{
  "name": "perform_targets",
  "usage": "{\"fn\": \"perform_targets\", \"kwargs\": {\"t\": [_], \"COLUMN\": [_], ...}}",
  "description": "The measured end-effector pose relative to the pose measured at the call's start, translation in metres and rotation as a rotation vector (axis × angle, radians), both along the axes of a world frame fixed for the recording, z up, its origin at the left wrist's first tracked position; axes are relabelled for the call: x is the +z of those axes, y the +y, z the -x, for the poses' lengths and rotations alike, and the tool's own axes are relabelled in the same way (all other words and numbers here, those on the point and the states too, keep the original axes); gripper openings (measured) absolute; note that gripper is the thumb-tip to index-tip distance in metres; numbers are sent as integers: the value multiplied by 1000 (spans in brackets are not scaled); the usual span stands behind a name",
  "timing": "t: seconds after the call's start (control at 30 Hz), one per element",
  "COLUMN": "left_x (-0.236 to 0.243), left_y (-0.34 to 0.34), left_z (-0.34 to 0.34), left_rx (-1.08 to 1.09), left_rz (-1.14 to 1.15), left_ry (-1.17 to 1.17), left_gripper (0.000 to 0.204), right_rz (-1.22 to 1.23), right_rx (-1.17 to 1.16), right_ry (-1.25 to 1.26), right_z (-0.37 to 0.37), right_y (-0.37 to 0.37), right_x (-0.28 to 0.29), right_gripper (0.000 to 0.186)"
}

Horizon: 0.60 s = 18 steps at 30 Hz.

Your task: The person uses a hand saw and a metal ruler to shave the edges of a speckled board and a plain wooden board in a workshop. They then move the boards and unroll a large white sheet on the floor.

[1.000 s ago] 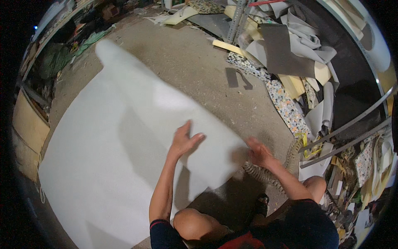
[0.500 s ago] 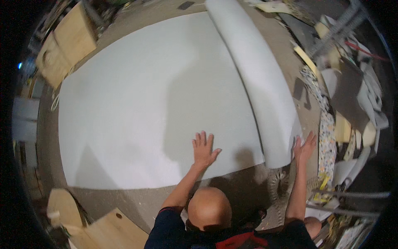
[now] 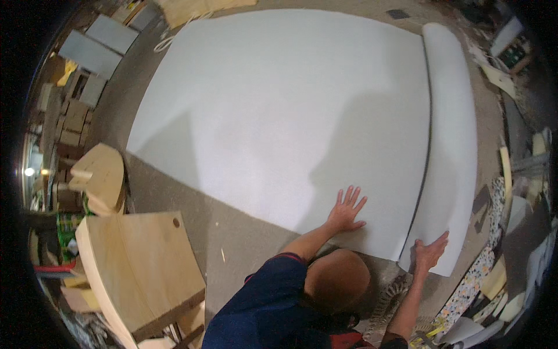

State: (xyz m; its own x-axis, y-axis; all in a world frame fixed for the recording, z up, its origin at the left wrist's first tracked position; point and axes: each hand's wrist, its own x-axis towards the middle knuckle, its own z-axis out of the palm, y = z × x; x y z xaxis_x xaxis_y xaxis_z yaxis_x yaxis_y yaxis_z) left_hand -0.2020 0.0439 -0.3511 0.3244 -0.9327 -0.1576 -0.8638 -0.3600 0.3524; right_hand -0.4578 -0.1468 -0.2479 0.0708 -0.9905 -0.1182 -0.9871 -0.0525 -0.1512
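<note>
A large white sheet (image 3: 273,110) lies spread on the floor, its far right part rolled or folded over into a long strip (image 3: 453,134). My left hand (image 3: 346,212) rests flat on the spread part near its front edge, fingers apart. On the near end of the rolled strip lies my right hand (image 3: 429,253), palm down, with thumb and fingers spread. A dark line runs between the strip and the flat part. My shadow falls across the sheet.
Light wooden pieces (image 3: 145,262) stand at the lower left beside a curved wooden form (image 3: 102,174). Speckled foam (image 3: 468,279) and a heap of scraps line the right side. A white cord (image 3: 165,43) lies by the far left corner, with stacked boards (image 3: 90,52) beyond.
The view has swung left, so the sheet appears farther right. My right hand has gone from the outer side of the roll's near end onto its top. My left hand stays on the sheet.
</note>
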Motion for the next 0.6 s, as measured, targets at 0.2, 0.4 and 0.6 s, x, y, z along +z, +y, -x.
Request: {"fn": "perform_targets", "kwargs": {"t": [0.2,0.4,0.6], "left_x": [4,9,6], "left_y": [-10,-16,-33], "left_z": [-4,-15,-58], "left_rx": [-88,-188,28], "left_rz": [-177,-320,-175], "left_ry": [81,46,738], "left_gripper": [102,115,79], "right_rz": [-109,-170,-23], "right_rx": [17,293,301], "right_ry": [-90,-108,-159], "right_z": [9,20,143], "right_y": [-9,20,29], "right_x": [34,51,93], "right_gripper": [119,110,55]}}
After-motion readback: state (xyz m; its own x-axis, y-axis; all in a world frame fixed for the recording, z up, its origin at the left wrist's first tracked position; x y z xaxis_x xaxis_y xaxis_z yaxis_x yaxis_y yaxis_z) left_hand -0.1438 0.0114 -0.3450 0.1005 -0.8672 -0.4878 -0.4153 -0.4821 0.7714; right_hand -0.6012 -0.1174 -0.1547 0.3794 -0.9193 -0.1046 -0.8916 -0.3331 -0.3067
